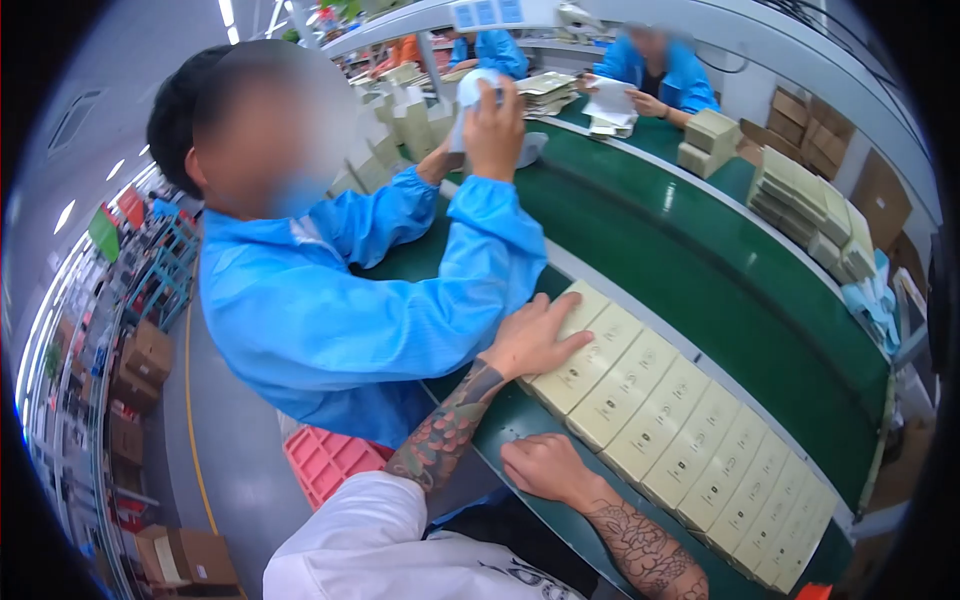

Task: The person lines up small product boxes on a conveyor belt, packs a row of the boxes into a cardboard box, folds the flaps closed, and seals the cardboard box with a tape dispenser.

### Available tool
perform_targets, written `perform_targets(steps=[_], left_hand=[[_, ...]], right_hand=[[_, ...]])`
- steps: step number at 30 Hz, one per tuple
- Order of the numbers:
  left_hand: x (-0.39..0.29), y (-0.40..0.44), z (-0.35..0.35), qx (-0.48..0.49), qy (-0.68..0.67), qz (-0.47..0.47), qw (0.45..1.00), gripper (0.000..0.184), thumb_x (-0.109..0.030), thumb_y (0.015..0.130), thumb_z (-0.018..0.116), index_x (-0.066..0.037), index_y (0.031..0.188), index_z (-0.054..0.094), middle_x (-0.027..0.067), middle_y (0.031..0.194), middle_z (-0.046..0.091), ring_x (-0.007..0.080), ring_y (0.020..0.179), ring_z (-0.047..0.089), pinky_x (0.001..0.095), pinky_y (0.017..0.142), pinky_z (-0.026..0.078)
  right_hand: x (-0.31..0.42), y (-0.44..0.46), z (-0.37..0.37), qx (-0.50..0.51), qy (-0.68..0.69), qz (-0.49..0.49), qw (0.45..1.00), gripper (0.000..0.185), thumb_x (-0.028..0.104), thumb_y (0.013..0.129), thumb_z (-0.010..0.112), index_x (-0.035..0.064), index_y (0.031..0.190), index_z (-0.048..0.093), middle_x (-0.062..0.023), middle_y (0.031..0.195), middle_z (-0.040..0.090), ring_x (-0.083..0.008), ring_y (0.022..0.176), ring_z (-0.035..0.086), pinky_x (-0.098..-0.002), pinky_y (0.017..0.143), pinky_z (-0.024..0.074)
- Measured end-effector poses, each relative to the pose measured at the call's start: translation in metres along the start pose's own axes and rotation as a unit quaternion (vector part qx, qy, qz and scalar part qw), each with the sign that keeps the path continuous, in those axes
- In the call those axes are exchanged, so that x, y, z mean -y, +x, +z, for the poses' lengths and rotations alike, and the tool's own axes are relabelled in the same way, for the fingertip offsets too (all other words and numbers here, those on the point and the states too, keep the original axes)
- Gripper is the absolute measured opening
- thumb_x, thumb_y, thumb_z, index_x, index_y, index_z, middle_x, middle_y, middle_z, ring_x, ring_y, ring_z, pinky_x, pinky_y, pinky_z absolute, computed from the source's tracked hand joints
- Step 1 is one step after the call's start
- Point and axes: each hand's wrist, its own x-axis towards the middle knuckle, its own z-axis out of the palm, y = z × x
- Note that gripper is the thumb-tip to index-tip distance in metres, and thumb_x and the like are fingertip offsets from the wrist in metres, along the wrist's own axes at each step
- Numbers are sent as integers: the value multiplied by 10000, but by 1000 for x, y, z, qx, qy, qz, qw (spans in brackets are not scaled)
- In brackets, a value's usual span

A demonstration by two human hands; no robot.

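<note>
Across the glossy green belt, a person in blue holds a white sheet. Also on the belt's far side are a long stack of pale boxes, brown cartons and a crumpled light-blue cloth. A metal beam passes above the belt. Left of the belt stands a co-worker in a blue jacket; a pink compartmented crate sits lower than the belt. Farther left of it, a yellow line crosses the grey floor and shelving holds mixed goods.
</note>
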Motion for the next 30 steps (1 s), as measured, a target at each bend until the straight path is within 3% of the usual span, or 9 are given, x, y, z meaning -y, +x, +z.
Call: perform_targets(steps=[6,10,14,25,30], left_hand=[[13,17,4,2,5,42,999,806,-570,833,607,-70,1418,369,283,1072,590,451,965,616,490,832,498],[-6,34,-18,96,12,-2,995,930,-618,783,632,-30,1438,331,299,1124,605,449,1000,624,475,871,496],[-5,46,-21,134,-7,15,991,978,-621,765,659,11,1432,324,298,1121,621,446,1025,624,450,901,495],[-15,64,-3,212,-112,54,969,995,-589,758,703,17,1438,301,288,1130,635,421,1077,623,416,957,482],[-16,63,-4,234,-159,-7,959,882,-526,789,712,-6,1412,367,275,1141,636,373,1093,631,397,936,491]], right_hand=[[-3,-6,3,-31,15,7,999,138,113,771,629,69,759,499,-88,634,574,-296,610,624,-412,546,496],[-9,-4,9,-28,29,8,999,144,106,779,625,62,796,488,-86,641,567,-290,620,629,-405,542,498],[-10,-2,10,6,38,23,999,152,107,784,617,44,843,492,-102,672,589,-310,651,642,-422,547,505],[-11,4,11,14,49,45,998,144,110,796,603,43,845,484,-97,658,574,-294,635,633,-403,541,508],[-9,3,16,3,54,47,997,137,110,785,565,24,872,502,-106,656,576,-294,627,631,-414,526,490]])
